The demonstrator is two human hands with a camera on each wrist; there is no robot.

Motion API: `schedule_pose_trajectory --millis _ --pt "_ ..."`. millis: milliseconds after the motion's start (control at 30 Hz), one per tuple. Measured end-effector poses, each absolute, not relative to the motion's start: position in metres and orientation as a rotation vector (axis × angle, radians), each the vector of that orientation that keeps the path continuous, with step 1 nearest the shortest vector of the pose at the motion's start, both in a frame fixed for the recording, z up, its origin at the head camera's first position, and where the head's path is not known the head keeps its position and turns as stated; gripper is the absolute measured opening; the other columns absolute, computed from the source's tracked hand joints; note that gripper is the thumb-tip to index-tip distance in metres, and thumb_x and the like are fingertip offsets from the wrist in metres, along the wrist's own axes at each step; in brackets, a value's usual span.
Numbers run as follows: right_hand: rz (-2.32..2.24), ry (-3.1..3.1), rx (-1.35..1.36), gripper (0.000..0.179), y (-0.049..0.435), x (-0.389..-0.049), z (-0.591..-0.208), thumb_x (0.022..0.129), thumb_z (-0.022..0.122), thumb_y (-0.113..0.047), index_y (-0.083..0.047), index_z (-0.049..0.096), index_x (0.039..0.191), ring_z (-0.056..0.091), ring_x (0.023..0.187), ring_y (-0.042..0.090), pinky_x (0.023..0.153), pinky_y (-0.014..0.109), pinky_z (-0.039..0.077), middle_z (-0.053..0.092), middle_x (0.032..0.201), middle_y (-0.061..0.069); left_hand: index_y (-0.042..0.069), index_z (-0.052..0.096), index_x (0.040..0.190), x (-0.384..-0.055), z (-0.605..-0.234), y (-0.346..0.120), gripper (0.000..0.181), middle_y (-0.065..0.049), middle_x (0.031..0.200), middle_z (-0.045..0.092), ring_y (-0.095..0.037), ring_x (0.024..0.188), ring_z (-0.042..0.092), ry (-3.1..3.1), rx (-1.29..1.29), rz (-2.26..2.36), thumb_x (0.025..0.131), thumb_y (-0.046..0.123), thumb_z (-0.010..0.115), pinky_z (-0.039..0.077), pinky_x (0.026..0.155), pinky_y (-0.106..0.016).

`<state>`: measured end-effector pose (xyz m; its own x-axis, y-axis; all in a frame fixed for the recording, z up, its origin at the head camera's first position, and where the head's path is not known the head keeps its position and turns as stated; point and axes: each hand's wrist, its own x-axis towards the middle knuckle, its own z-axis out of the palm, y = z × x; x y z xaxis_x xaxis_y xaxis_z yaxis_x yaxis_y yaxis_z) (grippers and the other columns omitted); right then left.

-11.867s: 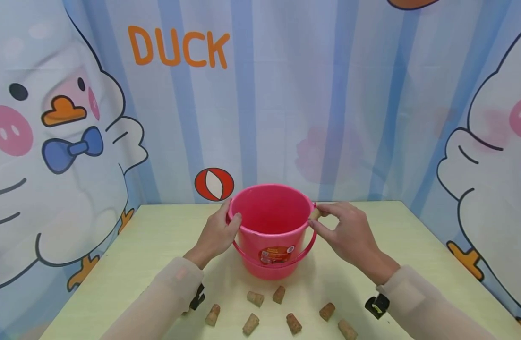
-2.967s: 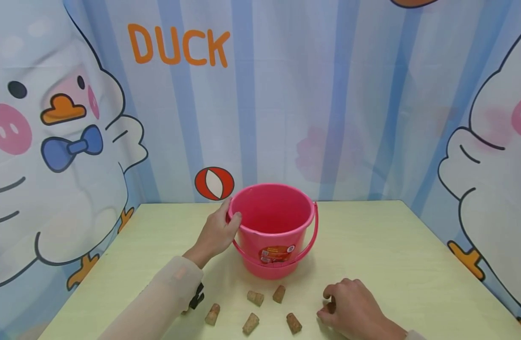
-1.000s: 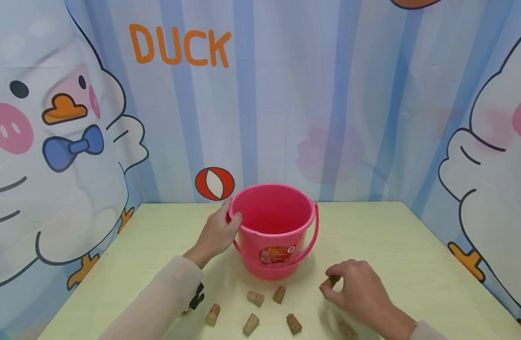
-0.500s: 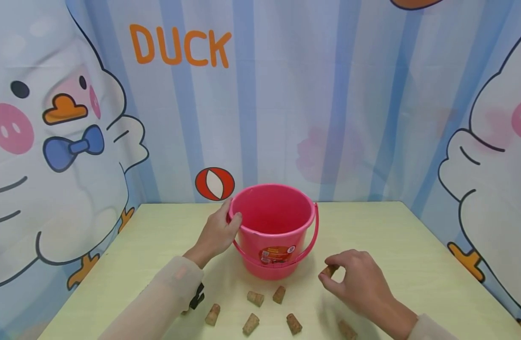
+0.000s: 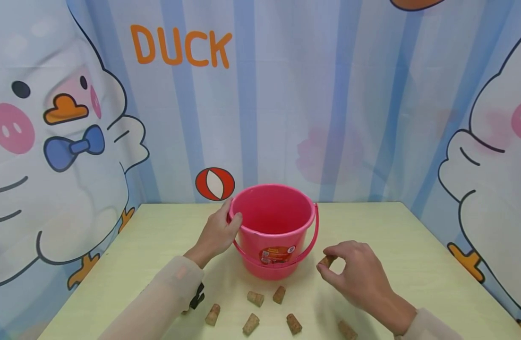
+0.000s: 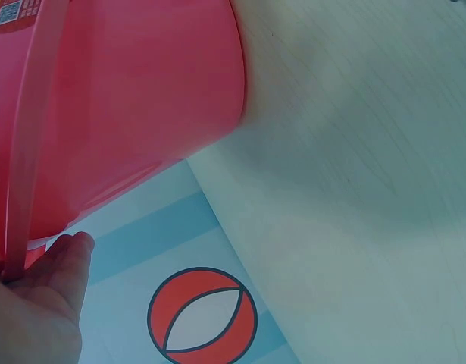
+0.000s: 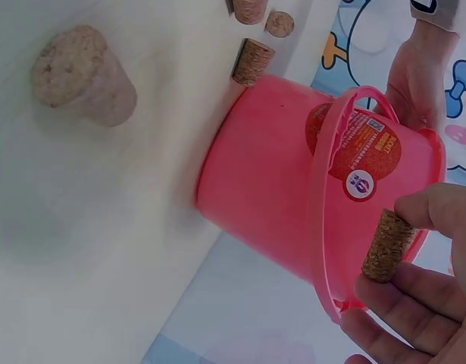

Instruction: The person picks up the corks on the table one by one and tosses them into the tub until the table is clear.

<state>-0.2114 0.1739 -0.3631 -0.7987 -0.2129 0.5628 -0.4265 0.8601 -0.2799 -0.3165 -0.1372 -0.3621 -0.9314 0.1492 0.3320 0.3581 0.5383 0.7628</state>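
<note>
steadying seems to be why the pink bucket [image 5: 260, 242] is held at its rim [image 5: 272, 233] by the left hand [image 5: 215, 231]. in the narrow grip of the right hand [image 5: 362, 276], a cork [image 5: 328, 260] is pinched outside the bucket, barred from its opening [image 5: 273, 210] by wall [image 7: 263, 174] and lowered handle [image 7: 318, 205]. loose corks [image 5: 294, 324] are scattered on the table [image 5: 413, 264].

1. Bright pink on bucket [image 5: 273, 239] and handle [image 7: 319, 205].
2. Orange-red with white and yellow print on label [image 5: 275, 255].
3. Speckled tan to reddish brown on loose corks [image 5: 251, 324]; mottled brown on held cork [image 7: 389, 246].
4. Pale yellow-green, faintly grained, on counter [image 5: 362, 226].
5. Blue and whitish stripes on curtain [image 5: 277, 94]; orange on lettering [image 5: 187, 47].
6. White with pink cheeks, blue bow tie on printed duck [image 5: 79, 198].
7. Beige-white on sleeve [image 5: 158, 295].
</note>
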Motion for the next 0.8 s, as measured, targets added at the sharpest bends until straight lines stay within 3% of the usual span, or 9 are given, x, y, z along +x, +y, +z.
schedule_pose_trajectory --millis 800 --pt "0.546 -2.378 0.526 0.020 0.167 -0.223 -0.331 0.078 0.089 -0.022 -0.013 0.079 0.093 0.067 0.087 0.021 0.088 0.051 0.054 0.073 0.083 -0.007 0.011 0.029 0.162 -0.317 -0.363 -0.137 0.066 -0.010 0.144 0.055 -0.028 0.121 0.057 -2.544 -0.441 -1.348 0.103 0.029 0.053 0.060 0.089 -0.045"
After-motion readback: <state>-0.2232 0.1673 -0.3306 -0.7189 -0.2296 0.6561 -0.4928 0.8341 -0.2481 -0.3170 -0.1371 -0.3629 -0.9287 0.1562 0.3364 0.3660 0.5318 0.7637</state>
